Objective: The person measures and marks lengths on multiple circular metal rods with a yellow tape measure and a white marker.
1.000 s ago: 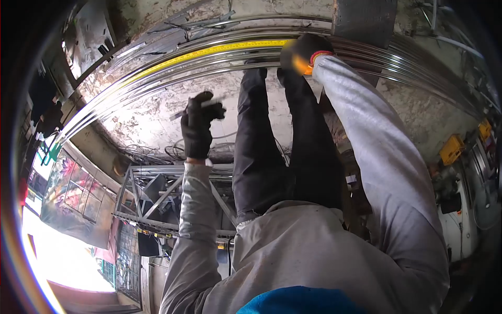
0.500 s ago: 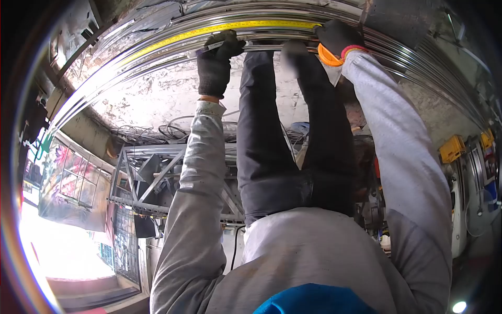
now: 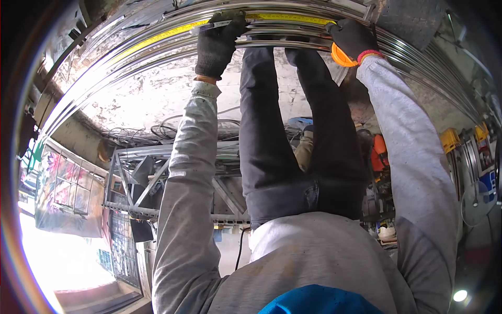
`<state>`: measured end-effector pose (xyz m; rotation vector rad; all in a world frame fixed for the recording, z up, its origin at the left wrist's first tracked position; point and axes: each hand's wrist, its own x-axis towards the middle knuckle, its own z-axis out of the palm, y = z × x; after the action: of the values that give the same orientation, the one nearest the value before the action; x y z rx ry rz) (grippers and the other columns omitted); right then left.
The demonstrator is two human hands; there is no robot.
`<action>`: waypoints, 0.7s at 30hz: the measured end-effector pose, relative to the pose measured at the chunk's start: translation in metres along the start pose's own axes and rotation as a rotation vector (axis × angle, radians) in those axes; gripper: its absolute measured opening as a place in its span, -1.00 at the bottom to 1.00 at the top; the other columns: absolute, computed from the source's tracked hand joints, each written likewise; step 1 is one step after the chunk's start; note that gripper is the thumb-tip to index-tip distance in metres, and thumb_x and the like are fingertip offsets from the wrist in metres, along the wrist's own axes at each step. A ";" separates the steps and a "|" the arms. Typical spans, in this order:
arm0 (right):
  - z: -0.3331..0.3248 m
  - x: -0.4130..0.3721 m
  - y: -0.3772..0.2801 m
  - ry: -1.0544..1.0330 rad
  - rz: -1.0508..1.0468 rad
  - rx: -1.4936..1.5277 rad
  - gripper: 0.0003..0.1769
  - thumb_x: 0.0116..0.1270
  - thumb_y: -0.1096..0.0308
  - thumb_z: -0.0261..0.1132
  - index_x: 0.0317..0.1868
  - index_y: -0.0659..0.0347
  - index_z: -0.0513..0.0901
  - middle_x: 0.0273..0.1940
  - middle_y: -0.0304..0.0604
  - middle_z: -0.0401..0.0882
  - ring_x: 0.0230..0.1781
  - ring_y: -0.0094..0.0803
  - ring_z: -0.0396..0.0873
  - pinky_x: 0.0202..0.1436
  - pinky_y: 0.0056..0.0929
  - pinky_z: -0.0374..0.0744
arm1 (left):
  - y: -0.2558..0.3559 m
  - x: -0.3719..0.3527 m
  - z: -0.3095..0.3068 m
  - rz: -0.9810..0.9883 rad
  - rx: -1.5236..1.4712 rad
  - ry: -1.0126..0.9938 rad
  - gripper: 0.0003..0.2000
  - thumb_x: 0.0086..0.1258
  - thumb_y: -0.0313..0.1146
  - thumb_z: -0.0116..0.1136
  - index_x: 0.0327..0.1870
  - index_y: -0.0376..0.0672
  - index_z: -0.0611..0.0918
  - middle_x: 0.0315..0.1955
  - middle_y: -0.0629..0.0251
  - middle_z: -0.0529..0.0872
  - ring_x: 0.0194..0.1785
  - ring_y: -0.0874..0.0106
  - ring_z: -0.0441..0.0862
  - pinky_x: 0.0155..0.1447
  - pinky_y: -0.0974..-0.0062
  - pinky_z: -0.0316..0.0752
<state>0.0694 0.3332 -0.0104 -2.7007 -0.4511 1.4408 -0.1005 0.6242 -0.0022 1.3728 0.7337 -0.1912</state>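
Note:
Several long, shiny metal rods run across the top of the view, bending with the lens. Along them lies the extended yellow tape blade of a tape measure with an orange case. My right hand, in a black glove with a red cuff, is closed around the tape measure at the rods. My left hand, also in a black glove, is closed on a slim marker with a pale printed label. It sits over the tape blade and hides part of it. The marker's tip is hard to make out.
My legs stand just before the rods, above a stained pale floor. A grey metal frame and loose cables lie at the left. Orange equipment is beside my right leg, and yellow items are farther right.
My left hand has moved up with the marker, onto the tape blade. My right hand and the tape measure case have shifted slightly right.

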 end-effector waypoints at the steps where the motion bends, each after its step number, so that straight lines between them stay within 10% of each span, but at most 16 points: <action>1: 0.001 0.001 0.001 0.002 0.002 0.007 -0.53 0.43 -0.13 0.25 -0.16 0.13 0.78 -0.19 0.09 0.76 -0.11 0.13 0.70 0.02 -0.04 0.61 | -0.001 0.001 -0.001 -0.021 0.004 -0.006 -0.84 0.45 -0.39 0.28 -0.05 -0.20 0.73 -0.24 0.32 0.81 -0.25 0.50 0.77 -0.23 0.56 0.58; 5: 0.003 0.000 0.001 0.044 0.035 0.055 -0.54 0.40 -0.12 0.30 -0.14 0.13 0.79 -0.19 0.08 0.77 -0.10 0.11 0.71 0.02 -0.06 0.61 | -0.002 0.003 -0.004 0.043 0.036 -0.033 -0.84 0.44 -0.39 0.28 -0.04 -0.20 0.72 -0.25 0.32 0.81 -0.26 0.49 0.75 -0.23 0.53 0.58; 7: 0.002 0.001 0.003 0.040 0.034 0.058 -0.55 0.39 -0.11 0.30 -0.14 0.13 0.79 -0.18 0.08 0.77 -0.10 0.11 0.71 0.02 -0.07 0.61 | -0.001 0.009 -0.009 0.690 0.819 -0.111 -0.85 0.43 -0.43 0.26 -0.03 -0.15 0.73 -0.24 0.32 0.79 -0.25 0.46 0.74 -0.21 0.51 0.58; 8: 0.002 0.001 0.004 0.037 0.033 0.059 -0.55 0.39 -0.11 0.31 -0.13 0.13 0.79 -0.18 0.08 0.77 -0.10 0.11 0.71 0.02 -0.07 0.61 | -0.003 0.006 -0.008 0.690 0.818 -0.111 -0.85 0.43 -0.43 0.26 -0.03 -0.15 0.73 -0.24 0.32 0.79 -0.25 0.46 0.74 -0.21 0.51 0.58; 10: 0.001 0.001 0.004 0.030 0.029 0.063 -0.55 0.39 -0.11 0.31 -0.13 0.13 0.79 -0.18 0.08 0.77 -0.09 0.11 0.71 0.03 -0.08 0.61 | 0.005 0.000 0.001 -0.079 0.138 -0.073 -0.83 0.42 -0.48 0.23 -0.02 -0.10 0.73 -0.23 0.31 0.77 -0.25 0.42 0.73 -0.16 0.50 0.59; 13: -0.003 0.001 0.001 0.002 0.039 0.063 -0.55 0.39 -0.10 0.30 -0.12 0.13 0.79 -0.17 0.08 0.77 -0.09 0.11 0.71 0.04 -0.08 0.61 | -0.003 0.004 -0.003 0.332 0.575 -0.126 -0.80 0.42 -0.49 0.21 0.00 -0.07 0.73 -0.23 0.32 0.76 -0.26 0.41 0.72 -0.16 0.50 0.59; 21: 0.001 0.000 0.001 0.031 0.068 0.066 -0.54 0.39 -0.11 0.31 -0.09 0.13 0.79 -0.15 0.09 0.77 -0.07 0.09 0.71 0.05 -0.09 0.61 | 0.003 0.000 0.001 0.127 0.425 -0.108 -0.80 0.38 -0.50 0.25 -0.03 -0.04 0.75 -0.13 0.28 0.74 -0.16 0.35 0.72 -0.10 0.42 0.60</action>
<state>0.0689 0.3320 -0.0116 -2.7069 -0.3071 1.4021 -0.0988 0.6238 0.0004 1.7916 0.5298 -0.3316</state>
